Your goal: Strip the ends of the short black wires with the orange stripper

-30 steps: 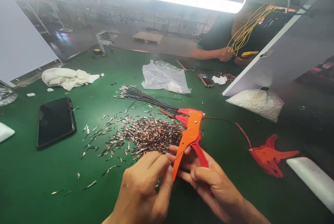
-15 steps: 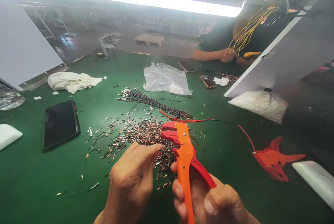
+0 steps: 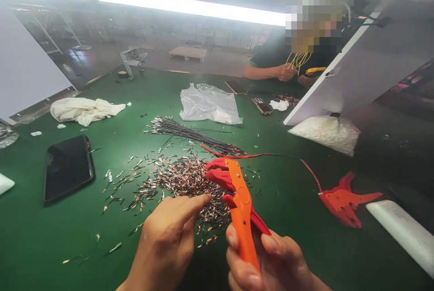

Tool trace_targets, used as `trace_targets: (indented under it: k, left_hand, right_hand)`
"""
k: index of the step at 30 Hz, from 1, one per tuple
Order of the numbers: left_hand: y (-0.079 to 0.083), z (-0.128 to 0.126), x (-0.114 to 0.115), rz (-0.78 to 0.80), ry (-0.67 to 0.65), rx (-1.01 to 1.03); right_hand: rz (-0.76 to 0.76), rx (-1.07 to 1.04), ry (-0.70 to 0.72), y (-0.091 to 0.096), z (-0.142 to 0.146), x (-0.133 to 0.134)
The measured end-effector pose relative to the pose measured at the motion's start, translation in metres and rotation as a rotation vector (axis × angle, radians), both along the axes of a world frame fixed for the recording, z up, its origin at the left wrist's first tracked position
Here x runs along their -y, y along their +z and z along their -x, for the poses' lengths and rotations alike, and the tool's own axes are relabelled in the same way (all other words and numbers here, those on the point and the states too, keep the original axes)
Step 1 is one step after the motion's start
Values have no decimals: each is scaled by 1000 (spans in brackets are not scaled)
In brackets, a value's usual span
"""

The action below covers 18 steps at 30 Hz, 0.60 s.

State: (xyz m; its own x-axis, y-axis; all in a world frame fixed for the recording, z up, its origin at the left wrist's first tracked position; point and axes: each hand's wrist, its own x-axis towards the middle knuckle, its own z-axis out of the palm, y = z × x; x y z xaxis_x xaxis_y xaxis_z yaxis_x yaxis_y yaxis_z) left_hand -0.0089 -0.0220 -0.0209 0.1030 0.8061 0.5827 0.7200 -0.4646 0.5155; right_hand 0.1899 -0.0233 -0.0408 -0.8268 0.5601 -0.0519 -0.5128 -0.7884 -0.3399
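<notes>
My right hand [image 3: 267, 261] is wrapped round the handles of an orange and red wire stripper [image 3: 237, 196], squeezing them together, jaws pointing up and left. My left hand [image 3: 166, 241] is pinched just left of the jaws, thumb and forefinger together on a thin dark wire too fine to see clearly. Behind the jaws lies a heap of cut wire scraps [image 3: 179, 178] with copper ends. A bundle of thin black wires [image 3: 190, 133] lies further back, with a red wire [image 3: 271, 155] running right.
The green table [image 3: 40, 237] bears a black phone [image 3: 68, 167], a white cloth [image 3: 83, 109], a clear plastic bag [image 3: 208, 103], a second red stripper [image 3: 342, 200] and a bag of white parts [image 3: 325, 133]. A person [image 3: 281, 69] across the table handles yellow wires.
The stripper swung from lying flat over the wire bundle to upright in my right hand. Its handles have closed together. My left hand shifted left, pinching at the jaws.
</notes>
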Motion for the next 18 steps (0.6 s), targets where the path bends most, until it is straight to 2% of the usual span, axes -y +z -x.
trace_targets:
  k: [5, 10, 18]
  left_hand:
    - [0, -1, 0, 1, -32, -3]
    - [1, -2, -1, 13, -45, -31]
    - [-7, -2, 0, 134, -35, -145]
  right_hand:
    - [-11, -78, -13, 1, 3, -2]
    - [-65, -15, -20, 0, 2, -1]
    - [-27, -41, 20, -15, 0, -5]
